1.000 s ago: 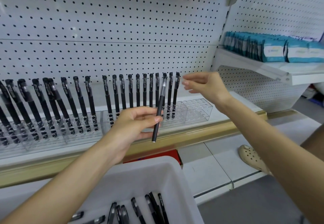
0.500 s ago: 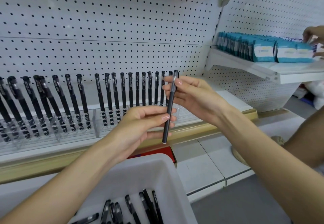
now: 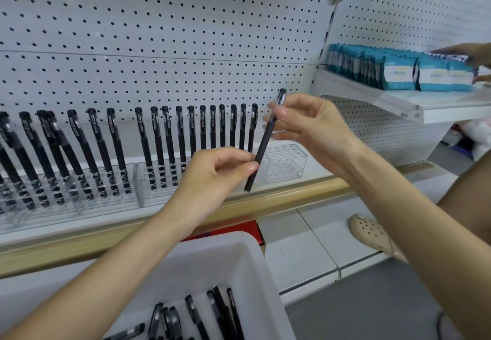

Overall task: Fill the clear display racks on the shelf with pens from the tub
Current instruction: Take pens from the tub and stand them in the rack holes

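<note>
Pen: centre; our left hand pinches barrel, right hand cap.
Rack: free holes, presumably our aim.

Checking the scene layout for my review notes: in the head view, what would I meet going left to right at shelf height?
Racked pens → left hand → held pen, gripped by both hands → right hand → teal packets on the side shelf.
</note>
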A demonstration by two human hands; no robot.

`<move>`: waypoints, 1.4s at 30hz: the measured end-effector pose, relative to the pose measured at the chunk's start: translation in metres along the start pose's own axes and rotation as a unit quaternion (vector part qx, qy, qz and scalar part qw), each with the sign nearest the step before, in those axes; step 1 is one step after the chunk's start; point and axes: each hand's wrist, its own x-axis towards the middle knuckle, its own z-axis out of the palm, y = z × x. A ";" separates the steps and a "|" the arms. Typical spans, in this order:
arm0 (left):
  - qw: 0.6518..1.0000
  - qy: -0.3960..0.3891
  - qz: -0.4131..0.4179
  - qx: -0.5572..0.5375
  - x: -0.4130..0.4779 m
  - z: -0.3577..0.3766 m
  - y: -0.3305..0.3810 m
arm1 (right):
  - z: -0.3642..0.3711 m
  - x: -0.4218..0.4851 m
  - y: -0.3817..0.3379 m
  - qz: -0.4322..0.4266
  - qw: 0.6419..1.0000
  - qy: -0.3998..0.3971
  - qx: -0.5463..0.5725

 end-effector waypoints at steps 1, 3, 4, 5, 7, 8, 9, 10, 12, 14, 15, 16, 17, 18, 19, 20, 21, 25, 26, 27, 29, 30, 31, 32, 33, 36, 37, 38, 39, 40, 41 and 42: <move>0.993 0.028 0.054 0.097 0.001 -0.004 -0.003 | -0.007 0.004 -0.004 -0.008 1.000 0.015 -0.005; 0.946 0.049 0.146 0.284 0.001 -0.013 -0.005 | -0.022 0.012 -0.012 -0.025 0.998 0.051 -0.012; 0.921 0.037 0.166 0.350 0.000 -0.016 -0.005 | -0.029 0.017 -0.013 -0.035 0.997 0.068 -0.020; 0.902 0.019 0.169 0.397 -0.001 -0.019 -0.006 | -0.034 0.021 -0.012 -0.043 0.995 0.082 -0.030; 0.875 -0.013 0.157 0.457 -0.002 -0.019 -0.011 | -0.038 0.027 -0.004 -0.048 0.992 0.100 -0.057; 0.865 -0.023 0.153 0.478 -0.002 -0.018 -0.014 | -0.039 0.029 0.002 -0.050 0.991 0.104 -0.071; 0.856 -0.030 0.152 0.493 -0.002 -0.016 -0.017 | -0.038 0.030 0.007 -0.053 0.989 0.109 -0.081; 0.852 -0.035 0.150 0.501 -0.002 -0.016 -0.018 | -0.038 0.032 0.012 -0.056 0.988 0.115 -0.084; 0.849 -0.041 0.146 0.507 -0.003 -0.014 -0.021 | -0.038 0.036 0.019 -0.059 0.986 0.126 -0.088; 0.844 -0.040 0.148 0.514 -0.001 -0.013 -0.025 | -0.036 0.038 0.024 -0.059 0.985 0.124 -0.102; 0.840 -0.039 0.149 0.520 0.000 -0.013 -0.026 | -0.035 0.039 0.025 -0.059 0.985 0.123 -0.104; 0.837 -0.037 0.150 0.525 0.001 -0.013 -0.028 | -0.034 0.041 0.025 -0.063 0.985 0.124 -0.100; 0.835 -0.035 0.150 0.528 0.001 -0.014 -0.029 | -0.034 0.042 0.024 -0.071 0.985 0.125 -0.093; 0.833 -0.035 0.149 0.532 0.002 -0.014 -0.029 | -0.034 0.043 0.022 -0.080 0.985 0.128 -0.085; 0.832 -0.036 0.147 0.534 0.001 -0.014 -0.029 | -0.036 0.045 0.020 -0.085 0.985 0.132 -0.079; 0.831 -0.040 0.144 0.536 0.002 -0.014 -0.030 | -0.037 0.047 0.019 -0.086 0.984 0.134 -0.077; 0.830 -0.042 0.141 0.537 0.003 -0.014 -0.030 | -0.038 0.050 0.019 -0.082 0.985 0.131 -0.080; 0.820 -0.041 0.135 0.554 0.004 -0.015 -0.029 | -0.034 0.053 0.027 -0.057 0.985 0.087 -0.140; 0.818 -0.039 0.136 0.557 0.004 -0.016 -0.029 | -0.031 0.053 0.030 -0.051 0.984 0.074 -0.155; 0.818 -0.039 0.137 0.558 0.004 -0.016 -0.030 | -0.028 0.052 0.033 -0.045 0.983 0.061 -0.168; 0.821 -0.043 0.139 0.552 0.004 -0.016 -0.030 | -0.021 0.053 0.040 -0.033 0.981 0.037 -0.190; 0.822 -0.041 0.142 0.550 0.005 -0.016 -0.030 | -0.018 0.053 0.044 -0.026 0.980 0.028 -0.195; 0.820 -0.038 0.147 0.551 0.005 -0.016 -0.030 | -0.017 0.054 0.048 -0.021 0.980 0.025 -0.196; 0.819 -0.037 0.146 0.553 0.005 -0.017 -0.030 | -0.016 0.055 0.050 -0.017 0.981 0.027 -0.194; 0.820 -0.037 0.143 0.554 0.005 -0.017 -0.030 | -0.016 0.057 0.052 -0.015 0.981 0.030 -0.191; 0.823 -0.037 0.147 0.547 0.005 -0.018 -0.031 | -0.018 0.061 0.053 -0.007 0.983 0.033 -0.180; 0.824 -0.036 0.149 0.545 0.005 -0.018 -0.031 | -0.019 0.062 0.054 -0.006 0.983 0.032 -0.181; 0.826 -0.034 0.152 0.542 0.006 -0.018 -0.031 | -0.019 0.063 0.055 -0.006 0.982 0.033 -0.185; 0.828 -0.031 0.154 0.539 0.006 -0.018 -0.031 | -0.020 0.063 0.055 -0.006 0.982 0.036 -0.188; 0.832 -0.029 0.153 0.533 0.006 -0.018 -0.030 | -0.021 0.062 0.055 -0.005 0.981 0.038 -0.190; 0.836 -0.029 0.151 0.527 0.006 -0.018 -0.029 | -0.021 0.062 0.056 -0.004 0.981 0.040 -0.191; 0.840 -0.030 0.150 0.521 0.005 -0.018 -0.027 | -0.022 0.061 0.056 -0.002 0.980 0.042 -0.194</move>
